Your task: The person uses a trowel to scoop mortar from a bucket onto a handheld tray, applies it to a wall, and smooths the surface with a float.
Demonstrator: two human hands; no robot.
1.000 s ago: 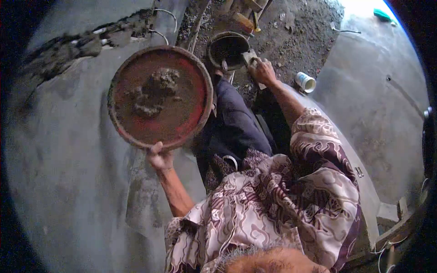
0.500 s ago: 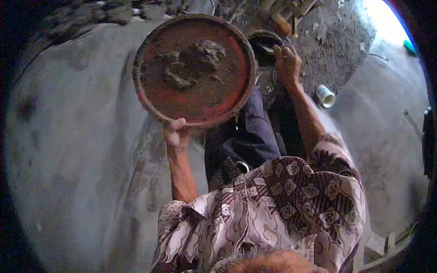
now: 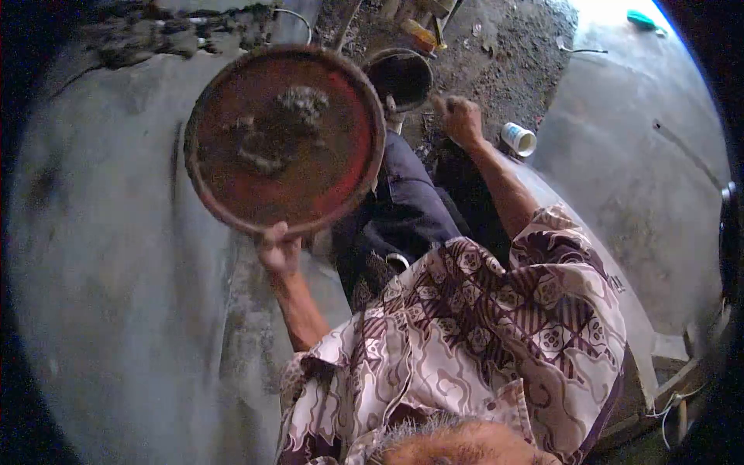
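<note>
A big round reddish tray [image 3: 341,174] with a raised rim bears lumps of wet grey-brown material [image 3: 302,106]. My left hand [image 3: 280,249] grips its near rim, with the thumb over the edge. Beyond the tray's right side stands a dark round bucket [image 3: 415,77], partly hidden by the tray. My right hand [image 3: 462,120] is just right of the bucket, apart from it, with its fingers curled. Whatever those fingers may hold is too small to make out.
A white cup [image 3: 518,139] lies on its side right of my right hand. Rough dirt ground [image 3: 504,70] spreads beyond, with a yellowish object [image 3: 419,36] and wooden pieces at the top. Smooth grey surfaces lie on both sides. A green item [image 3: 641,19] is at the top right.
The tray, my hands and the surroundings have shifted left in the view. My right hand has come away from the bucket's rim, and more of the bucket shows.
</note>
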